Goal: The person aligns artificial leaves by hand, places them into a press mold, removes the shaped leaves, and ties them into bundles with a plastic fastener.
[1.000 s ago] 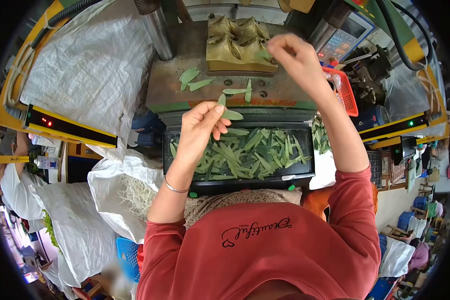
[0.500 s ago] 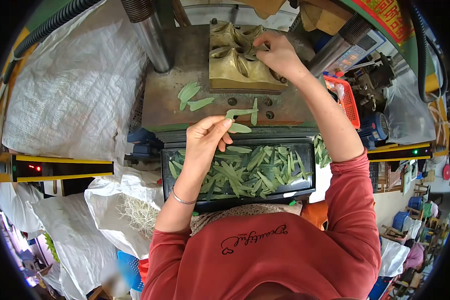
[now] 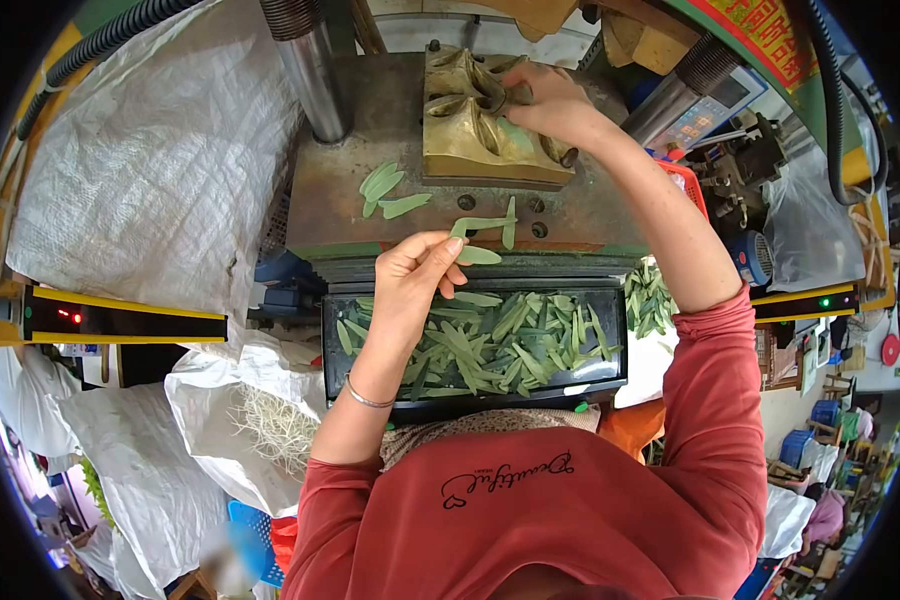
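My left hand (image 3: 422,268) pinches green leaf-shaped pieces (image 3: 479,256) between thumb and fingers, above the near edge of the metal press bed (image 3: 345,225). Farther back, my right hand (image 3: 550,102) reaches over the brass-coloured mould (image 3: 460,140) with its fingers curled at the hollows; whatever is between the fingertips is too small to make out. A green piece (image 3: 515,135) shows on the mould just below that hand. Loose leaf pieces (image 3: 381,184) lie left of the mould. Below my left hand, a black tray (image 3: 330,350) holds many more.
Steel columns (image 3: 315,90) rise at both sides of the press. Yellow-edged bars (image 3: 125,315) stand left and right. A red basket (image 3: 685,185) and a control panel (image 3: 710,105) are at the right. A white sack (image 3: 205,400) of pale strands sits at the lower left.
Over the last second my right hand has moved from the mould's right edge to its hollows. A green piece now shows below it. My left hand keeps its pinch on the leaf pieces.
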Available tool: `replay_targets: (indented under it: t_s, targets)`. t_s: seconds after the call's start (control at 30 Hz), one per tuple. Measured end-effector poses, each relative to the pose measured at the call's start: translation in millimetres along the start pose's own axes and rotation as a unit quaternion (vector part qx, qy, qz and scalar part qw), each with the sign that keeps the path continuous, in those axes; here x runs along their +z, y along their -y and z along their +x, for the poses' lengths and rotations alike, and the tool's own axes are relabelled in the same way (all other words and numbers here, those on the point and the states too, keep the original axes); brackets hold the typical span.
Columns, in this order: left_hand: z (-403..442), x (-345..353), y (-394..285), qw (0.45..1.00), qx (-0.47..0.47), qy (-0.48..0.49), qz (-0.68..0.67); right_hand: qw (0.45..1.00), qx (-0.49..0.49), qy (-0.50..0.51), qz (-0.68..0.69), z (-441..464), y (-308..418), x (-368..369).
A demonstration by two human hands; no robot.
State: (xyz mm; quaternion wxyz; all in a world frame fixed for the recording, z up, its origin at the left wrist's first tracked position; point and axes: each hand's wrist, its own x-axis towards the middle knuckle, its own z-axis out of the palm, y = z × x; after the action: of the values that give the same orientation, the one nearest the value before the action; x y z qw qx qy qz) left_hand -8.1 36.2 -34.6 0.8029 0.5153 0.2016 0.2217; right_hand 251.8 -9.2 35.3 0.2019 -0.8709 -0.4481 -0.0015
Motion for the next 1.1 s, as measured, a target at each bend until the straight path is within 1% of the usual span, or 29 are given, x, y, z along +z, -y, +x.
replay_targets:
  t_s: [0.07,0.2,0.23,0.3,0.37,0.4,0.53,0.57,0.63,0.7,0.73,0.87,0.9,1.03,1.07,1.1]
  targets:
    - [1.1,-1.7,1.0,1.0,-0.005,-0.001,-0.004,1.0,-0.002,0.008,-0.017,-0.6,-1.6,1.5]
    - [4.3,-6.1,2.9,1.0,-0.012,0.001,-0.009,0.984,-0.129,-0.123,0.01,-25.7,5.0,-12.9]
    - [4.8,-5.5,4.2,1.0,-0.013,0.001,-0.011,0.984,-0.129,-0.122,0.009,-31.9,7.1,-11.0]
    - [5.3,-1.8,8.0,1.0,-0.005,-0.003,-0.021,0.965,-0.177,-0.165,-0.104,-46.5,11.5,-1.5]
    - [5.3,0.5,9.5,1.0,0.005,-0.007,-0.028,0.929,-0.222,-0.207,-0.212,-54.8,14.4,7.3]
    - [4.6,0.5,8.9,1.0,0.005,-0.008,-0.028,0.929,-0.223,-0.207,-0.211,-55.4,15.0,9.8]
    - [-0.4,-1.3,1.4,0.998,0.058,-0.005,-0.004,0.949,-0.195,-0.227,-0.095,-54.7,22.0,16.2]
    - [-1.7,0.3,-3.2,0.998,0.06,-0.007,-0.004,0.949,-0.197,-0.228,-0.094,-58.2,27.0,13.5]
    - [-5.3,10.1,-19.0,0.993,0.11,-0.009,0.033,0.973,-0.18,-0.139,-0.036,-76.5,43.0,0.5]
    - [-9.4,16.9,-30.0,0.985,0.158,-0.009,0.07,0.986,-0.159,-0.047,0.022,-98.7,58.6,-11.1]
    - [-10.7,17.3,-31.6,0.985,0.157,-0.009,0.071,0.986,-0.158,-0.046,0.023,-108.6,64.8,-13.6]
    - [-14.5,22.3,-35.5,0.965,0.14,0.024,0.221,0.963,-0.255,-0.043,-0.082,-141.6,84.8,-22.4]
    - [-18.5,23.2,-35.1,0.965,0.141,0.025,0.221,0.963,-0.254,-0.045,-0.083,-146.8,85.5,-23.8]
    - [-32.3,22.4,-30.3,0.986,0.132,0.01,0.102,0.969,-0.223,-0.078,0.073,-162.1,85.7,-24.7]
    - [-34.8,22.4,-29.1,0.986,0.134,0.009,0.102,0.968,-0.225,-0.079,0.073,-164.8,87.7,-23.0]
    - [-36.6,23.2,-27.4,0.99,0.123,0.003,0.068,0.961,-0.248,-0.115,0.043,-167.7,90.8,-19.7]
